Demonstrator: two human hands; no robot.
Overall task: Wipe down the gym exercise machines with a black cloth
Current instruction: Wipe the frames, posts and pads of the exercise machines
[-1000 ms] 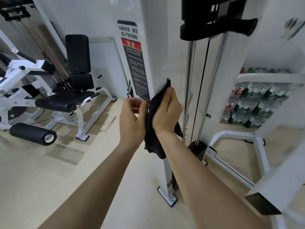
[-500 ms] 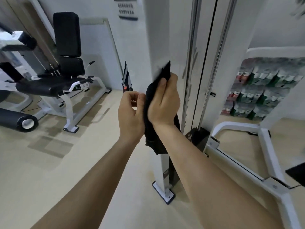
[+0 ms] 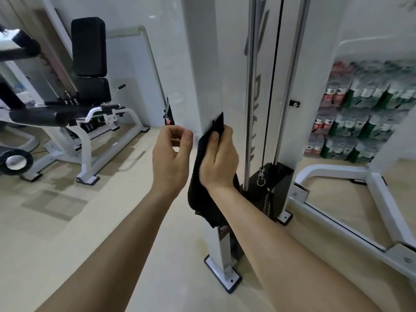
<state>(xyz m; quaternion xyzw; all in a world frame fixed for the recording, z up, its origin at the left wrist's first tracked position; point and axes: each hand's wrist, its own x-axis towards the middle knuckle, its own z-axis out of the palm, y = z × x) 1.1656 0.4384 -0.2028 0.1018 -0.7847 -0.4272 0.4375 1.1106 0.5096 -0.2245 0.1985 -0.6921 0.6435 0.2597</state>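
R hand [image 3: 219, 161] grips the black cloth [image 3: 200, 194] vs. the white upright post [image 3: 202, 75] of the cable machine, cloth's tail hanging below the wrist; L hand [image 3: 170, 161] just beside it, fingers curled in, holding nothing. Right of the R hand: 2 chrome guide rods [image 3: 249, 109], 1 black cable [image 3: 273, 86], then stacked packs of bottles [image 3: 360, 113], green & red labels, too blurred to count. Well left of the L hand, 1 leg machine [image 3: 89, 46] w/ black pads.

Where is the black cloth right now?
Head view, centre: the black cloth is held by the right hand against the cable machine's white upright post, just right of the left hand.
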